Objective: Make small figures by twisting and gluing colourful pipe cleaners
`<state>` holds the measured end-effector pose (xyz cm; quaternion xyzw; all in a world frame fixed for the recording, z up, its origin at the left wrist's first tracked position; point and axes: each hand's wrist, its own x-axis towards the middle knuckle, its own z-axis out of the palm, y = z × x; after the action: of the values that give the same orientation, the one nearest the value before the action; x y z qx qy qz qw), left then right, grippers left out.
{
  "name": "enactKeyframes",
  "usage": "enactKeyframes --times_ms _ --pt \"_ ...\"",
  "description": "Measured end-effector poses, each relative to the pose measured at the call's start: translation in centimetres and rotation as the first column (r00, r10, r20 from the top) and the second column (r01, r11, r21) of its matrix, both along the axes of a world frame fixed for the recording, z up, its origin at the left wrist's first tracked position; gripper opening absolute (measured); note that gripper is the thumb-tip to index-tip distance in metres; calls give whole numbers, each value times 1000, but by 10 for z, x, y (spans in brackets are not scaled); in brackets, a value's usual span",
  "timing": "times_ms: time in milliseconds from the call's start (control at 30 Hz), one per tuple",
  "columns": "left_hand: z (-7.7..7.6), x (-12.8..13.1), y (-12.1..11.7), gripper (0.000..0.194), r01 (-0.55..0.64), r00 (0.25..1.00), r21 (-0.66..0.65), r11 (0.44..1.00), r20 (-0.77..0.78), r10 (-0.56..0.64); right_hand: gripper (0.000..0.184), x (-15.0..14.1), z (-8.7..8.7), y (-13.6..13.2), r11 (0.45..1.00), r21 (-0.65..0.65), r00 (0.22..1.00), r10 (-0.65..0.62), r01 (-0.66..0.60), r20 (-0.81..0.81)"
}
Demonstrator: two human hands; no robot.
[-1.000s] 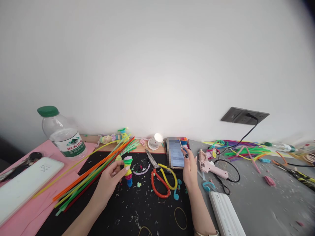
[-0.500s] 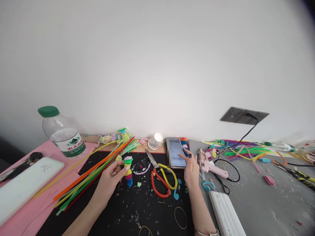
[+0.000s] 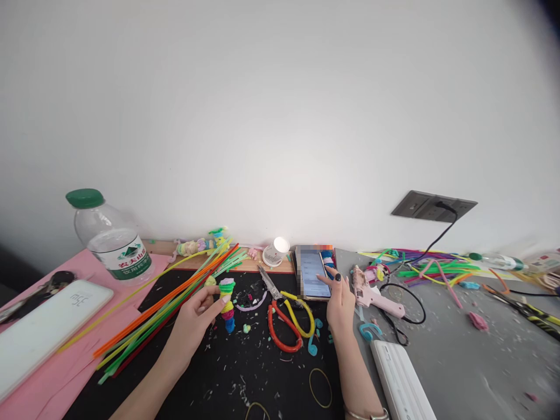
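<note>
Pinched between the thumb and fingers of my left hand (image 3: 199, 312) is a small rainbow-striped fuzzy column (image 3: 228, 312), which looks coiled from pipe cleaners. It stands upright over the black mat (image 3: 245, 379). My right hand (image 3: 340, 303) is at the right side of a phone (image 3: 314, 274) with a lit screen. Its fingers are spread, one reaching over the screen; whether a fingertip touches the glass I cannot tell. Between my hands lie scissors (image 3: 286, 318) with one red and one yellow handle, blades pointing away. A bundle of colourful pipe cleaners (image 3: 161, 306) lies by my left hand.
A water bottle (image 3: 116, 245) and a white power bank (image 3: 52, 326) stand at the left on pink paper (image 3: 26, 396). On the right are a pink glue gun (image 3: 376, 296) with its cord, another white power bank (image 3: 400, 379), pliers (image 3: 522, 312) and more pipe cleaners (image 3: 433, 268). A paper cup (image 3: 276, 252) sits near the wall.
The content on the phone screen looks slightly different. Both hands keep nearly the same place, and the left still holds the striped column.
</note>
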<state>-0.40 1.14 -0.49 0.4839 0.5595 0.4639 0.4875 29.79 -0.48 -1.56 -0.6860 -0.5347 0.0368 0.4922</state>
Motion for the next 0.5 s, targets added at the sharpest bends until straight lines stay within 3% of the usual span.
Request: enactKeyframes --times_ms 100,233,500 --pt "0 0 -1 33 21 999 -35 999 38 -20 53 0 -2 1 1000 15 1000 18 -18 4" --pt "2 1 -2 34 18 998 -50 999 64 -15 53 0 -3 4 996 -65 998 58 -57 18" --pt "4 1 -1 30 21 998 -40 999 57 -19 54 -2 3 -2 1000 -21 1000 -5 5 -4"
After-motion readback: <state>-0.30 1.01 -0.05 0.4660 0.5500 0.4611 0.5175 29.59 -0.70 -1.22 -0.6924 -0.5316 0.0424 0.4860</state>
